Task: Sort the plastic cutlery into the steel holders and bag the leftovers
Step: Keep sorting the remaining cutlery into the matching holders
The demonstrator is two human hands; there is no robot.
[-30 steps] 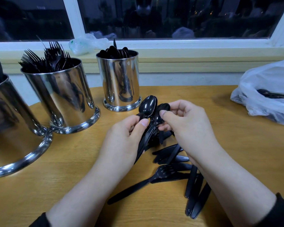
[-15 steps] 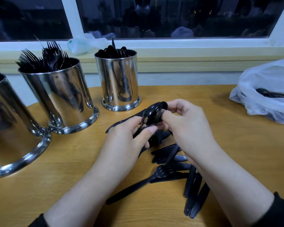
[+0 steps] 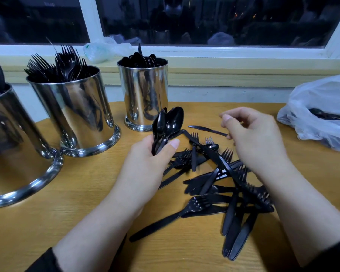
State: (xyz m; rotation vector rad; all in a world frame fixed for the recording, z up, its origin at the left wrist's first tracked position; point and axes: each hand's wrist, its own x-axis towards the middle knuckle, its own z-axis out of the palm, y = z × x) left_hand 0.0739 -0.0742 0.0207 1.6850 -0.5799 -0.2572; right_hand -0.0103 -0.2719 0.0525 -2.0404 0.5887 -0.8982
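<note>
Head view: forks fill middle holder (image 3: 73,107); left hand (image 3: 145,163) grips spoons (image 3: 167,122); right hand (image 3: 251,138) loosely curled, empty.

Wood table (image 3: 67,222): 3 steel holders (image 3: 75,112) far left, cutlery pile (image 3: 220,183) near centre, bag (image 3: 322,114) far right.

The left hand (image 3: 145,163) is gripping a bunch of black spoons (image 3: 168,124), their bowls standing up above the fingers, just in front of the steel holder of spoons (image 3: 143,95). The right hand (image 3: 251,138) is hovering above the wooden table (image 3: 67,213) with fingers loosely curled, holding nothing, over a jumbled pile of black forks and knives (image 3: 220,179). A holder of forks (image 3: 73,107) is standing to the left, and a white plastic bag (image 3: 322,114) is lying at the right edge.
</note>
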